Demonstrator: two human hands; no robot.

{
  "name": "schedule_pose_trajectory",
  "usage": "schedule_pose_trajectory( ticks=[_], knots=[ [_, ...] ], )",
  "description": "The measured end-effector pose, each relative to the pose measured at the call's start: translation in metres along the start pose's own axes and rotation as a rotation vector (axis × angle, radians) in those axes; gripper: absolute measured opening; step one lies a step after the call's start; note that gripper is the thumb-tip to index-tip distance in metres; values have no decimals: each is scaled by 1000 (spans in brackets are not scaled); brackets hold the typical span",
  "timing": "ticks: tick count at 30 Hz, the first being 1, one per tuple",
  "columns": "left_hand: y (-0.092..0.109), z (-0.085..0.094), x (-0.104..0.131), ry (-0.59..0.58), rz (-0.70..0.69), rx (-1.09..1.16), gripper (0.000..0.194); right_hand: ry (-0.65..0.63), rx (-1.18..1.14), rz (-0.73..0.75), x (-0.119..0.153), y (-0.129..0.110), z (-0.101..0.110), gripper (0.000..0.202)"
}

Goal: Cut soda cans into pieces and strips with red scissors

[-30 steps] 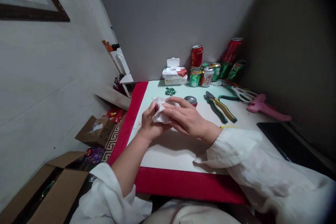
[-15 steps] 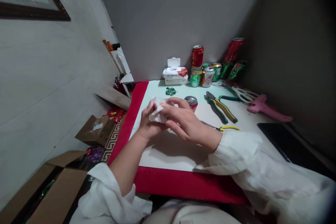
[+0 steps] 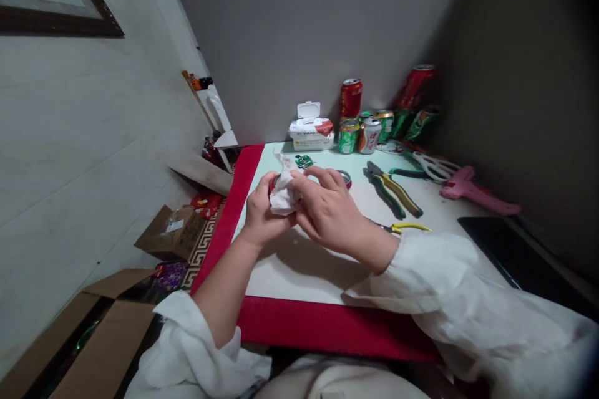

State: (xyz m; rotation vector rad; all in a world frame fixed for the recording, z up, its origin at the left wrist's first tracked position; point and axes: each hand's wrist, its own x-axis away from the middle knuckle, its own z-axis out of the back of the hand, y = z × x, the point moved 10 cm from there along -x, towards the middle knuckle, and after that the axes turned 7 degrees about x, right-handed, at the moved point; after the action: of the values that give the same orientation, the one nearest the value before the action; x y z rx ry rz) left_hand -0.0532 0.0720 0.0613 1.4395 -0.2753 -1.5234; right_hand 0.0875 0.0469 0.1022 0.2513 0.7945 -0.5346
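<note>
"White wipe [image 3: 283, 196]: which hand controlled it?"

"The right hand [image 3: 327, 209]. Its fingers were bent and pinched the wipe against the red piece [image 3: 272, 183]. The left hand [image 3: 263, 209] was curled around that piece from the left and below."

"Position of the red piece relative to the grip?"

"Within the left hand, partly under the wipe, directly left of the right fingertips. The left hand was the nearer of the two. Only a curved rim showed, so the long axis could not be determined. The wipe's longer run pointed away from the person, with a loose corner beyond the fingers."

"Items around the grip?"

"Just beyond it: green scraps [image 3: 304, 161]. Farther beyond: the pack [image 3: 311, 137], with cans [image 3: 349, 137] to its right. Right of the grip: pliers [image 3: 394, 190], then a pink tool [image 3: 478, 192]. Beside the right wrist: yellow cutters [image 3: 412, 226], partly hidden. Below: the board [image 3: 299, 274]."

"Obstructions?"

"The open can [image 3: 346, 178] stood behind the right knuckles, partly covered; contact could not be determined. The wipe and right hand masked most of the red piece."
</note>
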Motion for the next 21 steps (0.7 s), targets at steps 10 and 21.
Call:
schedule_pose_trajectory(
  ticks=[10, 21],
  knots=[
    [21, -3, 1, -86, -255, -374, 68, -12, -300, -281, -1, 27, 4, 30],
    [13, 3, -1, -18, -241, -469, 75, 60, -164, -136, 5, 20, -5, 10]
  ],
)
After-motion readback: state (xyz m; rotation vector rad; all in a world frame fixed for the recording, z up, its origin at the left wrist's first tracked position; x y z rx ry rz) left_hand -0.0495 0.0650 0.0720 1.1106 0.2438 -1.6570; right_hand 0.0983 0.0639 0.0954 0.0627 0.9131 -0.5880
